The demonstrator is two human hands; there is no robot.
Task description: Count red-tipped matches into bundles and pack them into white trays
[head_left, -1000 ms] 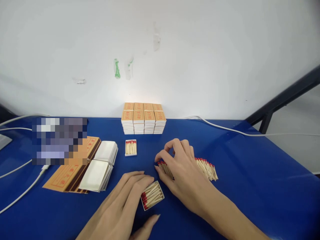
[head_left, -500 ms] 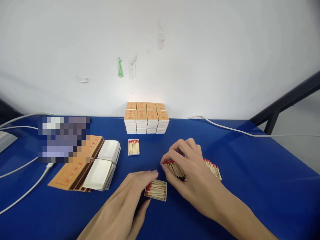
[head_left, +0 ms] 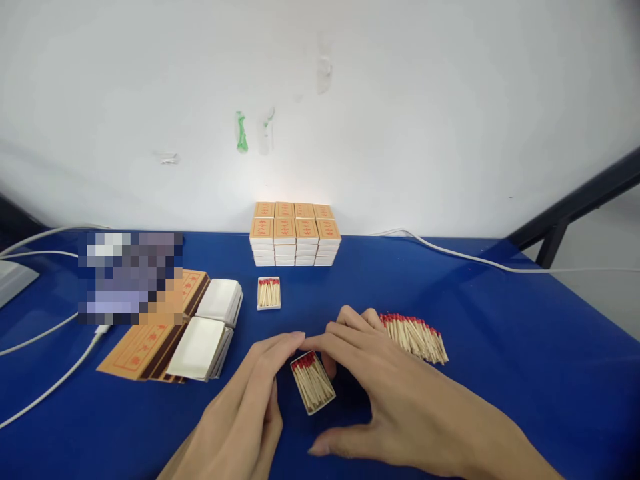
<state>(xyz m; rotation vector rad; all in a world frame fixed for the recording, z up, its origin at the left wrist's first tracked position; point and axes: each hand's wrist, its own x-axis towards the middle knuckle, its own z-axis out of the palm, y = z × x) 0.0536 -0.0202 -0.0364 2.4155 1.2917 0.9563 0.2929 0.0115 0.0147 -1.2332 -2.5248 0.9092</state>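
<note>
A small white matchbox tray filled with red-headed matches lies at a slant on the blue table between my hands. My left hand is at its left with fingers stretched out, the fingertips near its top corner. Over its right side arches my right hand, fingers bent, thumb spread wide, one fingertip near the tray's right edge. The index fingertips of both hands meet or nearly meet above the tray. Behind my right hand is a pile of loose matches, partly hidden by it.
Another filled tray lies farther back, before a stacked block of orange-topped matchboxes by the wall. On the left are flat orange box sleeves, stacks of white trays, a blurred-out item and white cables.
The tray has turned, so its match heads now point away from me instead of left. My right hand has moved from the match pile to the tray, and its thumb has spread.
</note>
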